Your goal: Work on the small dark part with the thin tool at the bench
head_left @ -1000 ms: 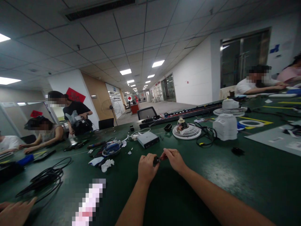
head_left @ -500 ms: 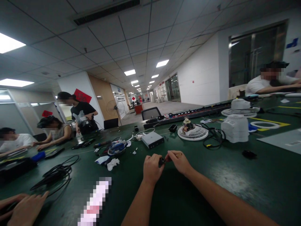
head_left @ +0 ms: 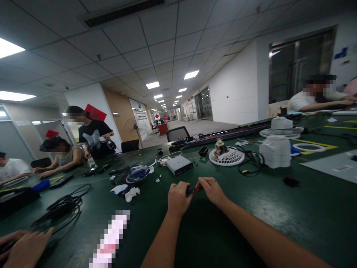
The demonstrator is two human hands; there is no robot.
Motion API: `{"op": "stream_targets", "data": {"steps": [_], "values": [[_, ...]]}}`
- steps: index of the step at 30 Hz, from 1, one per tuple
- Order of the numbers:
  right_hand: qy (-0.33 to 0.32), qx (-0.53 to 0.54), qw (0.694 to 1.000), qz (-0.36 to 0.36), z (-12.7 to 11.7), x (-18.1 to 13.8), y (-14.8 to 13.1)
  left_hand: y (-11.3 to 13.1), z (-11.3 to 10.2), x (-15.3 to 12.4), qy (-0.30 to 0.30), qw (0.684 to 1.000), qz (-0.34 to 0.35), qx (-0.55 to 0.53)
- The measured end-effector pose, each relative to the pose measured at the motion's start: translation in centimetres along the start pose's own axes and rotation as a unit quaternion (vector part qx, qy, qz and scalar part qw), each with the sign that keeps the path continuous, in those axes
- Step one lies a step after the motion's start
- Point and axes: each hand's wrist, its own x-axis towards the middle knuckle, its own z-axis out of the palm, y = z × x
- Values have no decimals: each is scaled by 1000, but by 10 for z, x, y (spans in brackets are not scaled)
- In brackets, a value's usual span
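Above the green table, my left hand [head_left: 178,197] is closed round a small dark cylindrical part [head_left: 189,190], whose end shows past the fingers. My right hand [head_left: 212,190] faces it in a pinch. A thin reddish-brown piece [head_left: 197,186] runs from these fingertips toward the dark part; its kind is too small to make out, and I cannot tell whether the two touch. Just beyond my hands sits a grey box-shaped device [head_left: 179,165]. A white round fan grille [head_left: 226,158] with a motor on it lies farther right.
Right of my hands are a white plastic housing [head_left: 275,152], a black cable [head_left: 252,165] and a small black piece [head_left: 290,181]. Crumpled tissue [head_left: 132,194] and a coiled black cable [head_left: 63,204] lie left. Another person's hand [head_left: 28,247] is at lower left.
The view has shifted slightly, moving most things a little left. My hands stay close together, with the dark part showing a bit more and a small gap visible between my fingers.
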Motion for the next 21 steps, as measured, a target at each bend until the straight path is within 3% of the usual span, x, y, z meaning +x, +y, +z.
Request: {"op": "stream_targets", "data": {"steps": [16, 21], "values": [[-28, 38, 999, -3, 1, -1, -3, 2, -5, 1, -10, 1000, -9, 10], [5, 16, 1000, 0, 1, 0, 1, 2, -4, 1, -7, 1000, -3, 10]]}}
